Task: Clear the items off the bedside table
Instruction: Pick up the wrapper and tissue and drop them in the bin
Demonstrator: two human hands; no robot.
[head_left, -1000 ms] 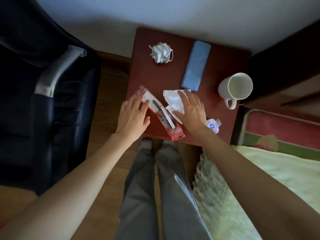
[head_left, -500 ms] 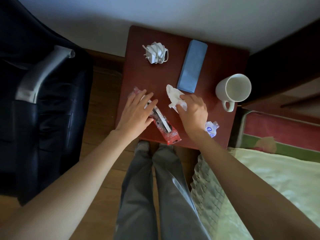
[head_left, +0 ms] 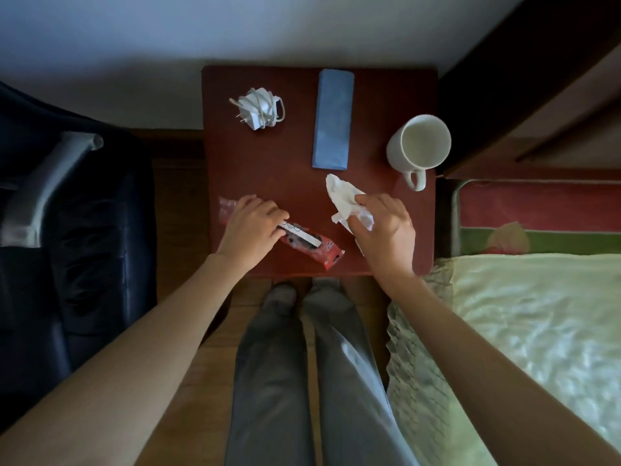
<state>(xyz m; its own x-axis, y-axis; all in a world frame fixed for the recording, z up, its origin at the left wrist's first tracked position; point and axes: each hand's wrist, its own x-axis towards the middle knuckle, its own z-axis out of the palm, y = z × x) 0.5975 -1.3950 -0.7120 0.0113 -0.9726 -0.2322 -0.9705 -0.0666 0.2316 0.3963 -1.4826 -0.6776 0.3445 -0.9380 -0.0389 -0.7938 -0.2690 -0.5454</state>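
Head view: right hand gripping tissue, left hand curling over red packet; charger, blue case, mug remaining on table

The scene was dimly lit, with soft light cast from the right onto the bedspread. The armchair was left in deep shadow. Edges were bent by wide-angle distortion.

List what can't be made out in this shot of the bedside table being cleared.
Head view only:
- Red wrapper: its middle is hidden under the left hand; the print is too small to read.
- Tissue: its lower part is hidden inside the right hand.
- Bedside table: its near right corner is covered by the right hand and wrist.
- Charger: the wound cable hides most of its body.
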